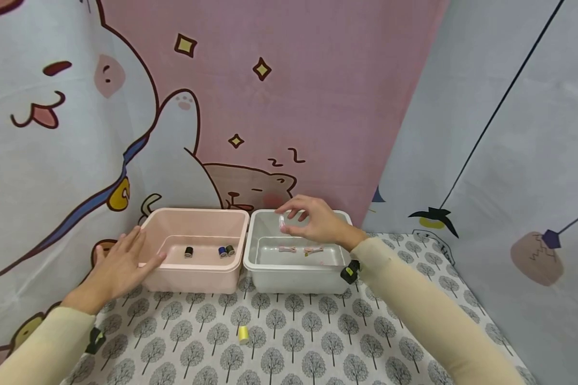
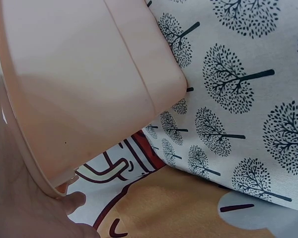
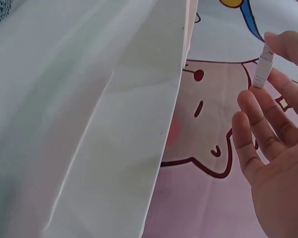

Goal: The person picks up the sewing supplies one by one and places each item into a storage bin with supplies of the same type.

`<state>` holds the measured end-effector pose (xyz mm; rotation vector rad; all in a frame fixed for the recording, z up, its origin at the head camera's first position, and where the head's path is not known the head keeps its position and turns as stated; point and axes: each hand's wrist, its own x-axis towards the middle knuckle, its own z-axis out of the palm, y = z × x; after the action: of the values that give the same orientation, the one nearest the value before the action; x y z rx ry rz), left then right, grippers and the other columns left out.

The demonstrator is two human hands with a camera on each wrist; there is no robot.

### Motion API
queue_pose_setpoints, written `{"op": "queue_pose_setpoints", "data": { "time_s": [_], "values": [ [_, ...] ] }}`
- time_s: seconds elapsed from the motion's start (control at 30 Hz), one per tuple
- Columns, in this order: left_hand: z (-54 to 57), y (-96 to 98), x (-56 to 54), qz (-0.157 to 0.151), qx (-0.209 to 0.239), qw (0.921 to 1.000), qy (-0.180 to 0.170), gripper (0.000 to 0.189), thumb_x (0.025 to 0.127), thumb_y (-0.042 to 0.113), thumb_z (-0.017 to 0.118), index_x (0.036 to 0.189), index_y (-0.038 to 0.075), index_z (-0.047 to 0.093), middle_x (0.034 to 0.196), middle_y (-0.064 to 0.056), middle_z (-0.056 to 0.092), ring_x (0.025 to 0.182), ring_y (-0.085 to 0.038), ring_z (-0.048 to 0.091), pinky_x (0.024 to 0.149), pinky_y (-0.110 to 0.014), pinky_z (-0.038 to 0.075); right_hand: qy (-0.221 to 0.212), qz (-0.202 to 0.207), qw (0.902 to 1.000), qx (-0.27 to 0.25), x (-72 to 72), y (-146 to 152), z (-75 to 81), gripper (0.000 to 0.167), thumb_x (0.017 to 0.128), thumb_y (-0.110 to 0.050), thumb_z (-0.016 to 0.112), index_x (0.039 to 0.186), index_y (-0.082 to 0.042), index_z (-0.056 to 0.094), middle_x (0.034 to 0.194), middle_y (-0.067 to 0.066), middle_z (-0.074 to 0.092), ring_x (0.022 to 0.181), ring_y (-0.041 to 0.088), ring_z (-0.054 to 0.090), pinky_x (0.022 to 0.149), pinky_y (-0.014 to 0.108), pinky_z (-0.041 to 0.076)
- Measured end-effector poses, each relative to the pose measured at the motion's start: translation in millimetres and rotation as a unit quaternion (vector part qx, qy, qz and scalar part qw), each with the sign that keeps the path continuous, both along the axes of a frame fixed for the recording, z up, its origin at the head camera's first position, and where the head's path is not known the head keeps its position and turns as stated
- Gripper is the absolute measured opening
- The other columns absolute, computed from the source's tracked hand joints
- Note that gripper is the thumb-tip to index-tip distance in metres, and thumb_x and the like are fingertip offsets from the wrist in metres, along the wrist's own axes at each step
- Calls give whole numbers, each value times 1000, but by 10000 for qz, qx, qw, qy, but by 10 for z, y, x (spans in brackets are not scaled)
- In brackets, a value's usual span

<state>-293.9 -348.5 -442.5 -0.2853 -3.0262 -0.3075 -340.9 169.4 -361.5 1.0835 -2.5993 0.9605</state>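
My right hand is above the grey bin, pinching a small white printed piece between thumb and fingertips; its exact kind is unclear. Inside that bin lie two small pinkish strips, too small to identify. At the left side of the pink bin, my left hand touches the rim with its fingers extended. Small dark thread spools and a blue spool lie in the pink bin. A yellow spool is on the tree-patterned cloth, in front of the bins.
Both bins stand side by side on the tree-patterned cloth, near a pink and white cartoon backdrop. Another printed white sheet hangs along the right side.
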Motion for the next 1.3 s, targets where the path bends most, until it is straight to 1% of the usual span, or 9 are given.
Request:
{"op": "queue_pose_setpoints", "data": {
  "time_s": [0.23,0.33,0.4,0.6,0.7,0.83,1.03,1.17,1.3],
  "values": [
    [11,8,4,-13,-11,10000,-9,110,117,76,40,183,-7,14,192,-35,7,170,-75,18,125,-102,5,-45,-20,9999,110,-175,5,13,41,102,-28,94,140,-17,83,134,4,81,120,30,81,102,47,71],
    [14,7,8,-11,-15,10000,-2,110,117,76,40,183,-7,14,192,-35,7,170,-75,18,125,-102,5,-44,-60,9998,194,-244,-12,8,41,102,-30,94,141,-19,84,133,3,82,120,27,81,102,46,70],
    [15,4,9,-12,-19,10000,1,110,117,76,40,183,-7,14,192,-35,7,170,-75,18,125,-102,5,-90,-78,9997,227,-286,-26,3,41,102,-30,93,141,-19,84,132,3,82,120,25,80,103,48,70],
    [8,3,12,-3,-22,10000,8,110,117,76,40,183,-8,14,192,-35,8,169,-75,19,125,-103,5,-207,-48,9989,407,-404,-85,-12,43,102,-30,93,141,-18,84,139,5,83,122,27,80,106,53,68],
    [10,7,13,-2,-22,10000,15,110,117,76,40,183,-8,14,192,-36,8,169,-75,19,125,-102,5,-335,-20,9983,468,-453,-114,-23,43,102,-27,93,142,-16,83,143,6,82,124,29,80,107,56,67],
    [16,16,14,2,-12,10000,13,110,117,76,40,183,-8,14,192,-36,8,169,-75,19,125,-102,5,-454,-18,9976,527,-505,-142,-48,42,102,-25,94,142,-16,83,145,5,82,125,28,79,108,55,66],
    [18,20,9,-7,8,10000,39,110,117,76,41,183,-7,15,192,-35,8,169,-75,20,125,-102,6,-339,-30,9971,684,-575,-166,-101,41,101,-27,95,140,-20,85,143,3,82,124,26,80,106,48,67],
    [11,7,4,-9,-7,10000,46,109,117,76,41,183,-7,15,193,-35,8,169,-75,20,125,-102,6,-402,-48,9956,841,-601,-182,-120,50,100,-32,96,146,-18,82,147,3,81,128,27,79,111,50,65],
    [-6,-6,3,-1,-11,10000,31,109,117,76,41,183,-7,15,193,-35,8,169,-75,19,125,-102,6,-489,-81,9932,1055,-607,-190,-133,64,97,-37,98,155,-19,77,156,4,77,141,30,72,122,54,59]
  ]
}}
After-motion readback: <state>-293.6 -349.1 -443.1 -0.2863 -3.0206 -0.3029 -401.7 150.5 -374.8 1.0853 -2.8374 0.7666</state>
